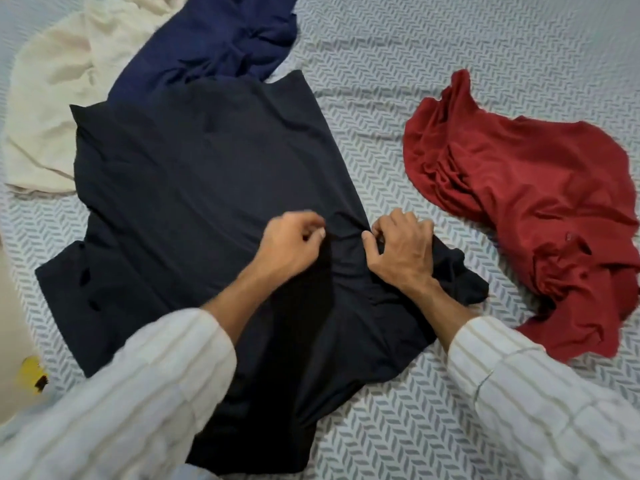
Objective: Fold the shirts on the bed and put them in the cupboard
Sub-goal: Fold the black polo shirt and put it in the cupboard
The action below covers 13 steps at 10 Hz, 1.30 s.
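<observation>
A black shirt (194,188) lies spread flat on the bed, its hem toward the top of the view. My right hand (401,247) grips a bunched part of the black shirt at its right sleeve. My left hand (291,247) hovers just left of it over the shirt, fingers curled and blurred; whether it pinches cloth is unclear. A crumpled red shirt (530,209) lies to the right. A navy blue shirt (214,39) and a cream shirt (65,84) lie crumpled at the top left, partly under the black one.
The bed (398,64) has a grey-and-white patterned sheet, bare at the top right and along the bottom middle. A yellow object (33,375) shows at the left edge. No cupboard is in view.
</observation>
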Motion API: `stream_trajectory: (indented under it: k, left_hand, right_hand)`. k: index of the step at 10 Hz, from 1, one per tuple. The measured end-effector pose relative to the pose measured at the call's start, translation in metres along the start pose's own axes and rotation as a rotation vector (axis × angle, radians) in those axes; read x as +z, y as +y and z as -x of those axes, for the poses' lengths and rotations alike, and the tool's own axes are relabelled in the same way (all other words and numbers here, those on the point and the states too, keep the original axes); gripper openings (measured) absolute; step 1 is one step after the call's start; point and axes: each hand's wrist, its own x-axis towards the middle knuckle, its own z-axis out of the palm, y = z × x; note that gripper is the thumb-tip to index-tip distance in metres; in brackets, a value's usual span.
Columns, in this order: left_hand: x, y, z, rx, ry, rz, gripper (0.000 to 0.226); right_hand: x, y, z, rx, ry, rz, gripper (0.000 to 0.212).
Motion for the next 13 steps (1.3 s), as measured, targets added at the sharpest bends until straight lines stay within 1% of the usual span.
stream_trajectory:
  k: [1,2,3,4,5,6,7,8,9,10,11,12,13]
  left_hand:
    - [-0.012,0.006,-0.061,0.012,0.083,-0.031,0.019]
    - [-0.027,0.018,-0.145,-0.006,0.201,-0.076,0.022]
    - [-0.037,0.03,-0.22,-0.009,0.209,-0.18,0.031]
    - [-0.045,0.037,-0.256,-0.063,0.16,-0.199,0.047]
    - [-0.049,0.033,-0.278,-0.209,0.104,-0.209,0.045]
    - [-0.055,0.029,-0.284,-0.247,0.153,-0.296,0.046]
    - [-0.063,0.023,-0.283,-0.288,0.205,-0.344,0.018]
    - [-0.067,0.017,-0.28,-0.326,0.24,-0.306,0.028]
    - [-0.069,0.018,-0.28,-0.364,0.22,-0.305,0.026]
    - [-0.07,0.017,-0.286,-0.365,0.188,-0.101,0.031]
    - [-0.071,0.026,-0.292,-0.37,0.271,0.2,0.048]
    - [-0.067,0.038,-0.299,-0.388,0.232,0.521,0.034]
    - [-0.064,0.054,-0.287,-0.348,0.191,0.58,0.029]
  right_hand:
    - [0.004,0.002,0.0,-0.009,0.062,-0.028,0.024]
    - [0.007,0.001,0.002,-0.003,0.07,-0.054,0.022]
    - [0.009,0.002,0.001,-0.006,0.081,-0.05,0.022]
    - [0.011,0.003,0.001,-0.002,0.075,-0.046,0.021]
    - [0.015,0.002,0.0,0.004,0.072,-0.029,0.022]
    - [0.012,0.0,0.002,0.0,0.077,-0.024,0.022]
    - [0.013,0.001,0.002,0.001,0.08,-0.016,0.021]
    - [0.012,0.0,0.002,0.002,0.088,-0.006,0.021]
    - [0.012,0.0,0.002,0.002,0.08,-0.002,0.022]
    - [0.011,0.0,0.002,0.012,0.077,-0.02,0.022]
    - [0.01,0.0,0.001,0.013,0.088,-0.065,0.021]
    - [0.009,0.0,0.001,0.003,0.093,-0.097,0.018]
    - [0.009,0.0,0.001,-0.004,0.104,-0.122,0.016]
